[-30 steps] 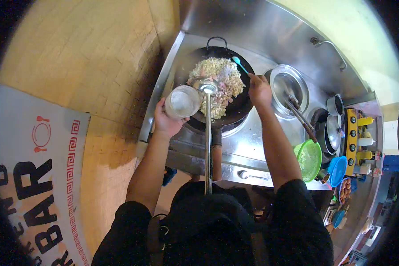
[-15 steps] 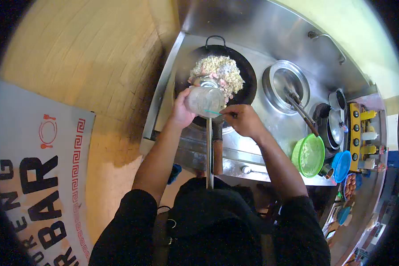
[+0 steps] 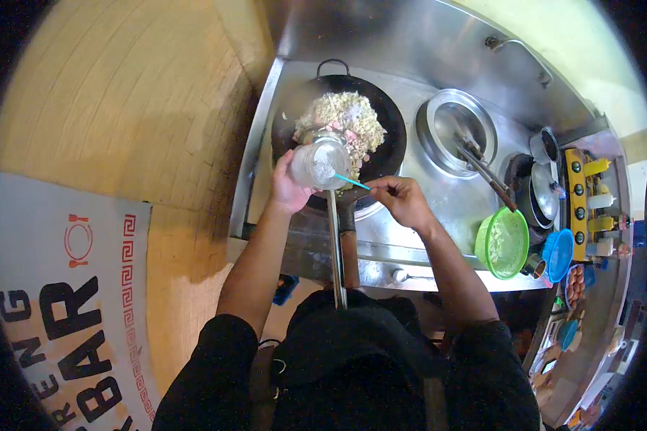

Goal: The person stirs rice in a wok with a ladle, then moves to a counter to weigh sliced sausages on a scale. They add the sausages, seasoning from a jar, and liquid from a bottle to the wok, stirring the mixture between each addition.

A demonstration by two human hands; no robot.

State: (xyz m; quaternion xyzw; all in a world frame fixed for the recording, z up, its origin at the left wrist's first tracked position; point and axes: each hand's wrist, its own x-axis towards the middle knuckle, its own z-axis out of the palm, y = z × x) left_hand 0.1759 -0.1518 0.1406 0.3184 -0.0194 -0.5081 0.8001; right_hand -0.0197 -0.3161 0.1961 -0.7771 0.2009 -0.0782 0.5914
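Turquoise spoon (image 3: 352, 181): pinched at its handle end by the right hand (image 3: 402, 201), thumb and fingertips pressed together; the bowl end reaches into the jar's mouth.
Clear jar (image 3: 320, 164): tipped on its side, mouth toward the right of the frame, with the left hand (image 3: 287, 190) wrapped round it; it hangs over the near rim of the wok, upper middle of the frame, with pale powder inside.
Wok (image 3: 392, 136): black, heaped with fried rice (image 3: 345, 118).
Ladle (image 3: 334, 244): its long steel handle runs down the middle of the frame toward the person's body; its bowl sits in the wok, right by the jar.
Risk, over-pour: the jar is tilted so far that a jolt could dump powder onto the rice.
Risk, heat: both hands sit close above the pan, so steam could loosen the left grip.
Risk, knock: a forearm could nudge the unheld ladle and lever rice out.
Surface (image 3: 438, 208): steel; a green bowl (image 3: 502, 243) sits at right, well apart.
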